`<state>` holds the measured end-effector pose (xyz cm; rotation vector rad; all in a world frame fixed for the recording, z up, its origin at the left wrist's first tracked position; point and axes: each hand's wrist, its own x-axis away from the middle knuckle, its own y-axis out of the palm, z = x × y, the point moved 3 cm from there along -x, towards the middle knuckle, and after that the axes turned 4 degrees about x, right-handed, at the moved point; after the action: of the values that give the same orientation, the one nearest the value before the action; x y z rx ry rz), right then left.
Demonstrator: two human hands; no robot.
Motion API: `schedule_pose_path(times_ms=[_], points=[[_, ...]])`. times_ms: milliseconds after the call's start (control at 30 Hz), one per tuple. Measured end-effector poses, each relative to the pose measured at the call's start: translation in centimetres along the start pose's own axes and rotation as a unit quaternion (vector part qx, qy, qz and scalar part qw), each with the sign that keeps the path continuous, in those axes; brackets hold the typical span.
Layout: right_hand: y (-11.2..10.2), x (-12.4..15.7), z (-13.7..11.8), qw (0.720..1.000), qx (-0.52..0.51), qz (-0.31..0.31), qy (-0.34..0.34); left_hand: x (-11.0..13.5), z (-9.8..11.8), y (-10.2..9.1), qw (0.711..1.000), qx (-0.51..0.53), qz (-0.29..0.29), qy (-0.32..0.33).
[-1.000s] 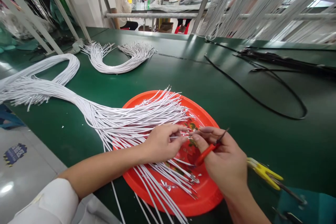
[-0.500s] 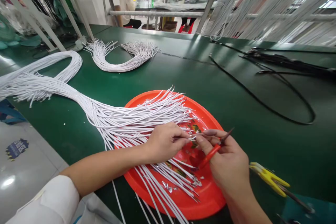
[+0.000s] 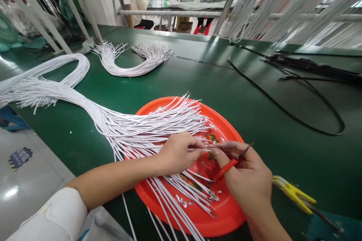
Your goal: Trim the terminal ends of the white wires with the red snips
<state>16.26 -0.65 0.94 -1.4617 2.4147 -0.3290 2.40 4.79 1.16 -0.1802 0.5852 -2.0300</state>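
A large bundle of white cables (image 3: 135, 122) lies across a round red tray (image 3: 226, 218), their stripped ends fanned out to the right. Over the tray, my left hand (image 3: 178, 152) is closed in a pinch on the end of one white cable (image 3: 208, 149). My right hand (image 3: 249, 173) meets it there, thumb and forefinger at the cable's tip. Tucked in the right palm are red-handled scissors (image 3: 226, 169), their dark point sticking out beyond the fingers. Small silvery scraps (image 3: 181, 200) are scattered on the tray.
Yellow-handled pliers (image 3: 294, 194) lie right of my right hand. Another white cable bundle (image 3: 132, 69) curves at the back of the green table (image 3: 195, 79). Black cables (image 3: 311, 69) lie on the right. Beyond a metal frame (image 3: 169, 13), people sit at another table.
My right thumb and fingers have shifted slightly at the cable tip, and the scissors have tilted a little in the palm. The left hand keeps its pinch. The view has moved slightly.
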Motion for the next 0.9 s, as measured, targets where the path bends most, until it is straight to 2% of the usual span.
schedule_pose_path(times_ms=[133, 233, 333, 433, 533, 667, 900], points=[[0.1, -0.1, 0.3, 1.0, -0.013, 0.005, 0.008, 0.1, -0.1, 0.1, 0.999, 0.026, -0.023, -0.023], [0.0, -0.2, 0.6, 1.0, 0.001, 0.013, 0.007, 0.1, -0.2, 0.2, 0.999, 0.033, -0.04, -0.005], [-0.2, -0.4, 0.9, 0.999, 0.04, 0.019, 0.031, -0.1, -0.2, 0.1, 0.999, 0.042, -0.031, -0.008], [0.1, -0.2, 0.9, 0.989, 0.133, -0.056, 0.023, -0.2, -0.3, -0.2, 0.996, 0.07, 0.014, -0.045], [0.8, 0.2, 0.9, 0.961, 0.242, -0.132, -0.007, -0.2, -0.3, -0.4, 0.993, 0.097, 0.04, -0.061], [1.4, 0.8, 1.3, 0.937, 0.318, -0.143, -0.025, -0.1, -0.1, -0.3, 0.991, 0.116, 0.036, -0.055], [1.5, 0.7, 1.5, 0.933, 0.329, -0.143, -0.028, 0.1, 0.1, -0.2, 0.995, 0.09, 0.046, -0.022]])
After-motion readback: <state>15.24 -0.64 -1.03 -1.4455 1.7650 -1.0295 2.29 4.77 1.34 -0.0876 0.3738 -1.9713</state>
